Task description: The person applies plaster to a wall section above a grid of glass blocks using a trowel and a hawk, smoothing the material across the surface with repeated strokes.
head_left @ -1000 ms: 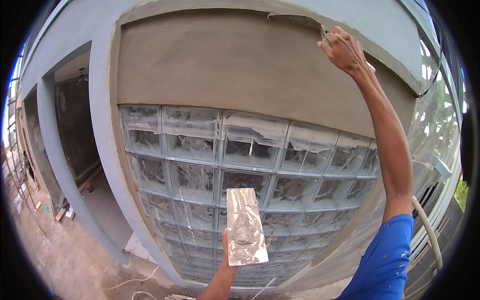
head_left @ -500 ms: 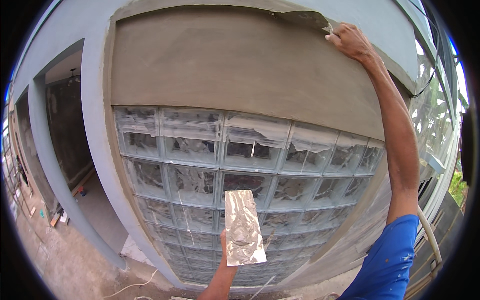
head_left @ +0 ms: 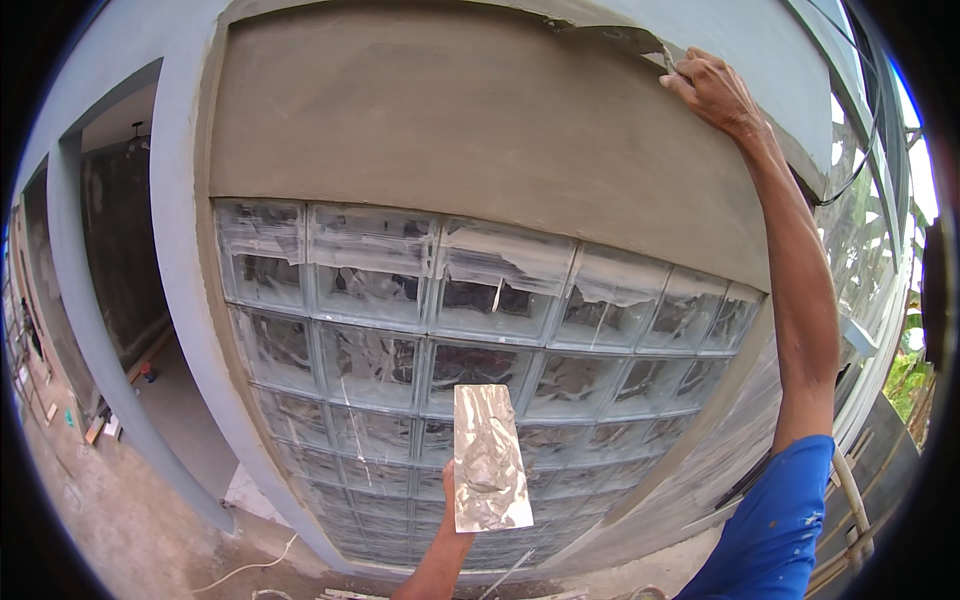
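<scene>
At the top of the recess, my right hand (head_left: 712,90) grips a metal trowel (head_left: 618,40), its long blade lying along the upper edge of the grey plastered band (head_left: 430,110). My left hand (head_left: 450,478), partly hidden, holds a pale rectangular board (head_left: 492,440) with streaks and lumps of wet plaster on it, in front of the glass-block panel (head_left: 370,370). The upper row of blocks (head_left: 500,250) is smeared with white.
A pale blue column (head_left: 100,300) and a doorway (head_left: 115,250) stand at left. On the ground below (head_left: 120,490) lie scraps and a white cable (head_left: 250,563). Black cables (head_left: 868,150), a pale pipe (head_left: 855,500) and foliage (head_left: 912,360) show at right.
My right hand and the trowel have shifted slightly to the right along the top edge, and more of the blade shows. The board in my left hand stays nearly in place.
</scene>
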Demonstrator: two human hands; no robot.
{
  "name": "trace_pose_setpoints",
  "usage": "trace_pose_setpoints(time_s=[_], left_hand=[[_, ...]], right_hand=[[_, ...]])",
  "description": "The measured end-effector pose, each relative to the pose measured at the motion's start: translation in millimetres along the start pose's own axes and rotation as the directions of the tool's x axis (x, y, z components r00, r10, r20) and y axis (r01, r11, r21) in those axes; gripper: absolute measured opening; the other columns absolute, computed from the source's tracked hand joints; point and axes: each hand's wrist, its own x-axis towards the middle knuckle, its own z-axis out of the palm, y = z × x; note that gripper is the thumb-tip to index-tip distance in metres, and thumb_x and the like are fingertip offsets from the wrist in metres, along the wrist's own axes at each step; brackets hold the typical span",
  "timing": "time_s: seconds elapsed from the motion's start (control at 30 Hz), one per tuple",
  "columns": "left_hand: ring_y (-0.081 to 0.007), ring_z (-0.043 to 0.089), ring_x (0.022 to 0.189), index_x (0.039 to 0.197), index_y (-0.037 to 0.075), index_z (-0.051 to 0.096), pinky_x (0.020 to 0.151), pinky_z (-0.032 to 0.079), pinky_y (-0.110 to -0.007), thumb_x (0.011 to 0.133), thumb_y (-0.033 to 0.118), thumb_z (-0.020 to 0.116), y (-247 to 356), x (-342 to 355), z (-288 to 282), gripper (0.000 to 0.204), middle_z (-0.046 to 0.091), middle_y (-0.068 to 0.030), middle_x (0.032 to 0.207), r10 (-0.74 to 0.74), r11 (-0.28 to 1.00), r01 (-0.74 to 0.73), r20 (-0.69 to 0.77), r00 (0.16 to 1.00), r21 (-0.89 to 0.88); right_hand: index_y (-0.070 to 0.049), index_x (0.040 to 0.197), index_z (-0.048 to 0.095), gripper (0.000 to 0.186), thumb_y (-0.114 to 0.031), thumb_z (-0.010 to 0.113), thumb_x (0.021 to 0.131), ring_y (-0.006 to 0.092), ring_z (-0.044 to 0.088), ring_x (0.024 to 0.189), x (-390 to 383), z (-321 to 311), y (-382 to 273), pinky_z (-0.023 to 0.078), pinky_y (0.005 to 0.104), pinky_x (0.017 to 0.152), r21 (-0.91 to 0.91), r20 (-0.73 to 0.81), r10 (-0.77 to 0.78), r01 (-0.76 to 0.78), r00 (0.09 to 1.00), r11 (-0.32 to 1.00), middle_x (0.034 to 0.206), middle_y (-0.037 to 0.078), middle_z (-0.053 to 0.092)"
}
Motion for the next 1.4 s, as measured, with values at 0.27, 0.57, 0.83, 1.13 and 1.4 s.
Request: trace_pose_setpoints(time_s=[0.27,0.57,0.83,1.13,1.4], left_hand=[[-0.0308,0.064,0.072,0.106,-0.006,0.050,0.060,0.057,-0.044,0.089,0.019,0.043,10.7,-4.2,-0.3,0.031,0.060,-0.0190,0.091,-0.024,0.986,0.030,0.038,0.999,-0.163],[-0.0310,0.064,0.074,0.107,-0.005,0.050,0.063,0.056,-0.044,0.089,0.021,0.043,10.7,6.0,-12.1,0.033,0.059,-0.0185,0.092,-0.004,0.981,0.005,0.006,1.000,-0.191],[-0.0300,0.063,0.074,0.106,-0.004,0.052,0.062,0.056,-0.042,0.089,0.020,0.044,7.6,9.6,-19.1,0.031,0.059,-0.0176,0.091,0.001,0.985,0.000,0.008,1.000,-0.172],[-0.0295,0.063,0.074,0.105,-0.004,0.052,0.062,0.056,-0.042,0.089,0.020,0.044,7.6,9.3,-19.9,0.030,0.059,-0.0172,0.091,0.006,0.991,-0.009,-0.027,1.000,-0.130],[-0.0288,0.064,0.073,0.105,-0.005,0.052,0.061,0.056,-0.041,0.089,0.018,0.043,-3.1,19.6,-25.6,0.029,0.060,-0.0171,0.091,0.037,0.999,-0.037,-0.033,0.999,-0.022]], right_hand=[[-0.002,0.076,0.065,0.036,-0.036,0.056,0.084,0.0279,0.059,0.076,24.0,-0.5,-13.6,0.048,0.0423,0.066,-0.016,-0.010,-0.018,0.017,1.000,1.000,0.086,0.010,0.059],[0.007,0.075,0.057,0.038,-0.030,0.056,0.083,0.0339,0.057,0.076,40.0,-9.3,-37.3,0.043,0.0437,0.070,0.079,0.115,0.084,-0.094,0.990,0.992,0.079,0.023,0.057],[0.006,0.065,0.056,0.040,-0.032,0.059,0.081,0.0290,0.055,0.061,30.8,6.5,-0.5,0.044,0.0434,0.059,0.071,0.039,0.005,-0.008,0.999,0.997,0.066,0.019,0.057],[0.009,0.069,0.053,0.041,-0.030,0.059,0.080,0.0313,0.052,0.059,9.8,17.8,31.1,0.041,0.0443,0.060,0.088,-0.019,-0.001,0.003,1.000,0.996,0.065,0.023,0.051],[0.010,0.070,0.051,0.040,-0.028,0.059,0.080,0.0305,0.045,0.054,-15.8,21.3,56.2,0.038,0.0432,0.056,0.139,-0.024,-0.011,0.014,1.000,0.990,0.061,0.023,0.045]])
